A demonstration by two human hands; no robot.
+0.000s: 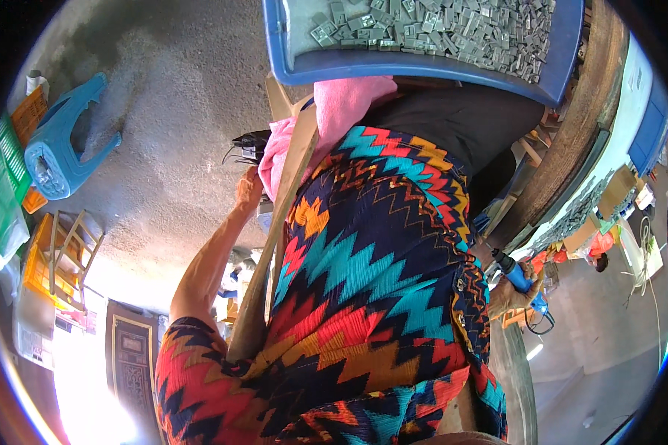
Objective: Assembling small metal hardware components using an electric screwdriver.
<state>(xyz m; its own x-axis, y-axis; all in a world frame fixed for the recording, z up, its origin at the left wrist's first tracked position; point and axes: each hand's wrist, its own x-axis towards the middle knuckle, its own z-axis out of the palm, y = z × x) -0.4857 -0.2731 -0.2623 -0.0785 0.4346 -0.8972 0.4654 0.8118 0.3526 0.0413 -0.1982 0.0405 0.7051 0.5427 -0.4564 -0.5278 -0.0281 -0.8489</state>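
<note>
Zigzag shirt (364, 282) foremost, right fingers (506, 297) clasp a cylindrical blue tool (518, 278); left fingers (251, 178) unclear.

L hand (249, 189) + R hand (508, 298) make 2, w/ 1 blue hand tool (517, 277)!
Here's 1 blue tray (393, 64), grey pcs. (460, 30) running to dozens, too jumbled for an exact no.; 1 pink cloth (345, 102), 1 blue plastic stool (52, 165), 1 green crate (4, 159); orange crates (40, 252) come to min. 2; & there's 1 dark door (133, 356).
</note>
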